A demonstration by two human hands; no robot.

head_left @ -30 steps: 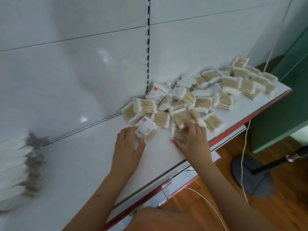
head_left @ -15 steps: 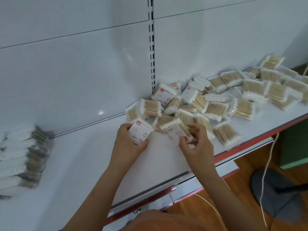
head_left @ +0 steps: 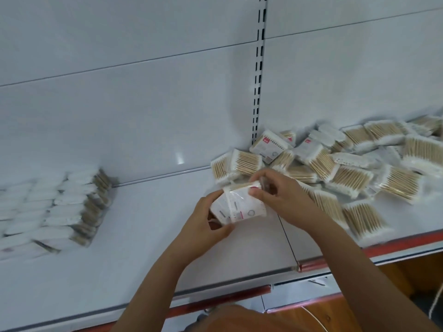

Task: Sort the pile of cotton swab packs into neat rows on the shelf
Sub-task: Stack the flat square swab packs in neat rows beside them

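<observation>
Now both hands have come together: a second ago each was picking its own pack off the near edge of the pile, flat on the shelf, and half a second ago each had one lifted clear. Far left, the finished rows (head_left: 55,207) stand blurred at the edge of view, packs on edge side by side, well apart from where I am working. Bare shelf (head_left: 148,236) lies between them and my hands. My left hand (head_left: 203,226) cups the lower left of the two packs (head_left: 236,204), fingers curled round behind, thumb under the lower edge. The packs are stacked against each other and held above the shelf, label side toward me. My right hand (head_left: 280,197) comes over from the right, thumb pinching the upper right corner, fingers curled over the top; forearm crosses the shelf's red front lip. Both hands are grasping, neither is loose. Right of that, the loose pile (head_left: 347,168) sprawls against the back panel, many packs overlapping at odd angles. Judgement: two packs squared up as one handful, ready to go left to the rows; most of the sorting is still ahead.
</observation>
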